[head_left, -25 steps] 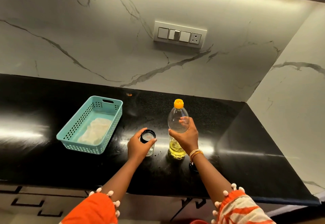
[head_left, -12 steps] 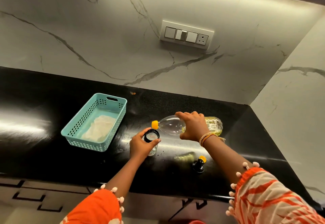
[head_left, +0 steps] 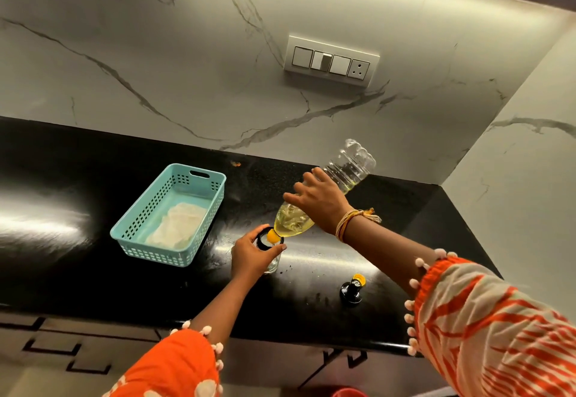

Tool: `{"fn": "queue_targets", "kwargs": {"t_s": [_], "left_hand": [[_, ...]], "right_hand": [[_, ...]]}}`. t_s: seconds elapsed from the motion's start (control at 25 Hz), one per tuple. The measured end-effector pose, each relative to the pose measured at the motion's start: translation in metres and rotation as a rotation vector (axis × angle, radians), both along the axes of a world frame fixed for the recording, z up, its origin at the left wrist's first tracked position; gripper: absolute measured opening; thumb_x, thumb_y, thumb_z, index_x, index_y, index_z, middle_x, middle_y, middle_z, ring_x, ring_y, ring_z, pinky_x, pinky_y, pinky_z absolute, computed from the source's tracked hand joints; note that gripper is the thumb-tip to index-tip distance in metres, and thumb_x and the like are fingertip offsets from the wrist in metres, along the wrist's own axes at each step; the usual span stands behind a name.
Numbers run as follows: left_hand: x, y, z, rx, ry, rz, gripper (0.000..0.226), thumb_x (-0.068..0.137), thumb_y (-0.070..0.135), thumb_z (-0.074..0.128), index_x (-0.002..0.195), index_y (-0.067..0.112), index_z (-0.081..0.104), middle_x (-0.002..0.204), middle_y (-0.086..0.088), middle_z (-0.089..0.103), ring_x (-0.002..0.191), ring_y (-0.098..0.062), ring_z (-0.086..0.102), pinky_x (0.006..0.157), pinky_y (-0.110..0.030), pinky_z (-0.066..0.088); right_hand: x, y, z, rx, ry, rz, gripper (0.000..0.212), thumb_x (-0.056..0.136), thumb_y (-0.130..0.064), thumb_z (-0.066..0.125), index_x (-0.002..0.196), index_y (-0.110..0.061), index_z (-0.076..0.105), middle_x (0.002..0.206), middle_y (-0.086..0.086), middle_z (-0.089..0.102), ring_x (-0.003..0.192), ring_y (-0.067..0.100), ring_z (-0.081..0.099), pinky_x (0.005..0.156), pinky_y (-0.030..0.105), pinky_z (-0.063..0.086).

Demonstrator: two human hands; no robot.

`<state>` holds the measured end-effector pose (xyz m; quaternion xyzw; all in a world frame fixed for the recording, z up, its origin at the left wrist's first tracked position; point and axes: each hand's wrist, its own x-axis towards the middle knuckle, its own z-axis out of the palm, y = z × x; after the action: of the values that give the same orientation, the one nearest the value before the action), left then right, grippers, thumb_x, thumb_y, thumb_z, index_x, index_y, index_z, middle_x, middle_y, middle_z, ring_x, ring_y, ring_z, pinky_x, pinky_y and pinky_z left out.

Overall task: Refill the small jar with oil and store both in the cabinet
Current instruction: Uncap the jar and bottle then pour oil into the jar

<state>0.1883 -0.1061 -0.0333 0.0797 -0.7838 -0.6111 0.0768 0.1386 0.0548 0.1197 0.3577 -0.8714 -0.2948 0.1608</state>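
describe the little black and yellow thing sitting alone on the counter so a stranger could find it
Start at the black countertop and look near its front edge, right of the small jar. There a small black stopper with a yellow tip stands by itself. Nothing touches it, whereas the jar and the oil bottle are both held.
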Motion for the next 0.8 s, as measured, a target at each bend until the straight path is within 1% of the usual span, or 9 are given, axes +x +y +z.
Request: {"fn": "queue_targets", "kwargs": {"t_s": [0.12, 0.28, 0.32, 0.44, 0.48, 0.52, 0.6, 0.72, 0.8], "left_hand": [[0.000, 0.000, 0.000, 0.012, 0.012, -0.004, 0.059, 0.059, 0.030, 0.091, 0.113, 0.021, 0.070, 0.104, 0.006, 0.073, 0.096, -0.007, 0.066, 0.083, -0.024, 0.052], [0.000, 0.001, 0.001, 0.009, 0.028, 0.008, 0.056, 0.058, 0.029, 0.091, 0.110, 0.021, 0.071, 0.101, 0.004, 0.073, 0.095, -0.010, 0.067, 0.081, -0.025, 0.052], [0.001, 0.001, 0.001, 0.006, 0.030, 0.007, 0.056, 0.058, 0.029, 0.091, 0.110, 0.021, 0.071, 0.101, 0.004, 0.073, 0.095, -0.009, 0.067, 0.080, -0.023, 0.051], [0.001, 0.000, 0.000, 0.003, 0.030, 0.003, 0.058, 0.059, 0.029, 0.091, 0.112, 0.020, 0.070, 0.102, 0.006, 0.072, 0.094, -0.006, 0.065, 0.073, -0.008, 0.045], [0.001, 0.000, 0.001, 0.006, 0.034, 0.002, 0.058, 0.058, 0.029, 0.091, 0.112, 0.020, 0.070, 0.102, 0.007, 0.072, 0.093, -0.005, 0.065, 0.072, -0.006, 0.044], [0.002, 0.000, 0.001, 0.007, 0.038, 0.000, 0.057, 0.058, 0.029, 0.091, 0.111, 0.022, 0.071, 0.101, 0.007, 0.072, 0.093, -0.005, 0.066, 0.073, -0.007, 0.045], [0.002, 0.000, 0.001, 0.010, 0.045, -0.005, 0.054, 0.058, 0.030, 0.091, 0.108, 0.025, 0.071, 0.099, 0.009, 0.073, 0.092, -0.005, 0.067, 0.076, -0.013, 0.048], [0.002, 0.000, 0.002, 0.018, 0.047, -0.001, 0.053, 0.058, 0.030, 0.091, 0.107, 0.028, 0.070, 0.096, 0.012, 0.071, 0.092, -0.004, 0.066, 0.076, -0.014, 0.048], [0.002, 0.000, 0.002, 0.015, 0.046, -0.007, 0.054, 0.058, 0.030, 0.091, 0.108, 0.027, 0.071, 0.097, 0.010, 0.072, 0.093, -0.005, 0.066, 0.078, -0.018, 0.050]], "right_hand": [[-0.001, -0.015, 0.004, 0.084, 0.046, 0.079, 0.040, 0.085, -0.014, 0.063, 0.123, -0.022, 0.054, 0.111, 0.005, 0.064, 0.111, 0.032, 0.055, 0.106, 0.047, 0.036], [-0.002, -0.027, 0.008, 0.154, 0.115, 0.145, 0.037, 0.086, -0.017, 0.062, 0.122, -0.023, 0.055, 0.115, 0.003, 0.064, 0.115, 0.030, 0.054, 0.110, 0.045, 0.033], [-0.002, -0.028, 0.010, 0.170, 0.130, 0.154, 0.037, 0.086, -0.018, 0.063, 0.122, -0.024, 0.055, 0.114, 0.002, 0.064, 0.115, 0.030, 0.055, 0.110, 0.045, 0.033], [-0.001, -0.030, 0.010, 0.219, 0.175, 0.176, 0.041, 0.083, -0.021, 0.067, 0.121, -0.025, 0.056, 0.114, 0.001, 0.064, 0.116, 0.028, 0.055, 0.113, 0.046, 0.031], [-0.001, -0.030, 0.010, 0.230, 0.183, 0.182, 0.041, 0.083, -0.021, 0.068, 0.121, -0.025, 0.056, 0.114, 0.001, 0.064, 0.116, 0.028, 0.055, 0.113, 0.046, 0.030], [0.000, -0.029, 0.009, 0.237, 0.187, 0.186, 0.041, 0.083, -0.021, 0.068, 0.122, -0.025, 0.055, 0.115, 0.001, 0.064, 0.117, 0.028, 0.055, 0.114, 0.046, 0.030], [0.001, -0.027, 0.008, 0.242, 0.200, 0.192, 0.044, 0.080, -0.022, 0.070, 0.121, -0.026, 0.056, 0.115, 0.001, 0.064, 0.117, 0.027, 0.056, 0.113, 0.046, 0.030], [0.001, -0.025, 0.008, 0.237, 0.214, 0.200, 0.046, 0.078, -0.022, 0.073, 0.121, -0.026, 0.056, 0.115, 0.001, 0.064, 0.116, 0.026, 0.056, 0.114, 0.046, 0.030], [0.001, -0.024, 0.009, 0.244, 0.214, 0.201, 0.048, 0.078, -0.022, 0.073, 0.123, -0.025, 0.054, 0.117, 0.002, 0.063, 0.118, 0.028, 0.054, 0.115, 0.047, 0.029]]}}
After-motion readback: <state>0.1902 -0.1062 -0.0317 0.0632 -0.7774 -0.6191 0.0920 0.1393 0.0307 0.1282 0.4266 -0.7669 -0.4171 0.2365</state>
